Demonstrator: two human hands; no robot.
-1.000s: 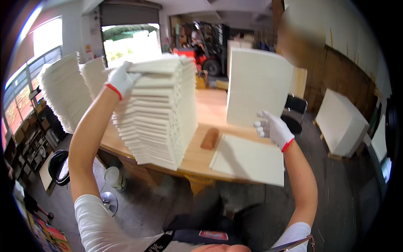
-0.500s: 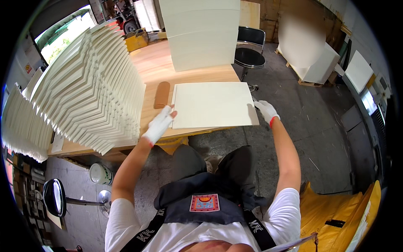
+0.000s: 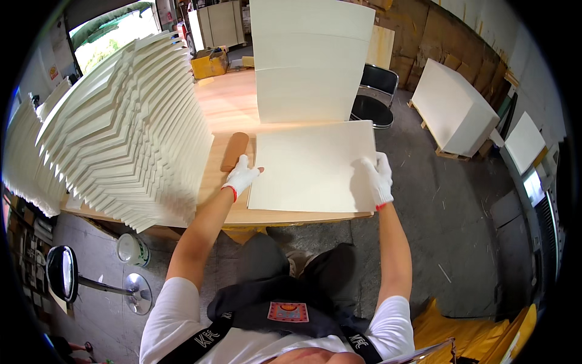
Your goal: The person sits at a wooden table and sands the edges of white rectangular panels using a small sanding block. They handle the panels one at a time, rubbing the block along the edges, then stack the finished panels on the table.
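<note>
A flat white board or sheet stack (image 3: 309, 173) lies on the wooden table before me; its layers cannot be counted. My left hand (image 3: 242, 176), in a white glove with bare fingertips showing, is at its left edge, fingers stretched and thumb apart. My right hand (image 3: 379, 181), gloved too, is at the right edge, its thumb over the top face and its fingers along the outer side, spread apart. Just beyond my left hand lies a brown rounded block (image 3: 235, 150). A tall stack of white sheets (image 3: 312, 60) rises behind the board.
Folded white sheets (image 3: 130, 133) are piled high on the table's left. A black chair (image 3: 373, 109) stands beyond the table, and a wrapped white pallet load (image 3: 454, 109) sits at right. A white bucket (image 3: 132, 250) and a round-based metal stand (image 3: 138, 294) are on the floor at lower left.
My right hand has come in over the board's right edge, from just outside it. My left hand stays by the left edge, with its thumb further out. The whole view has shifted.
</note>
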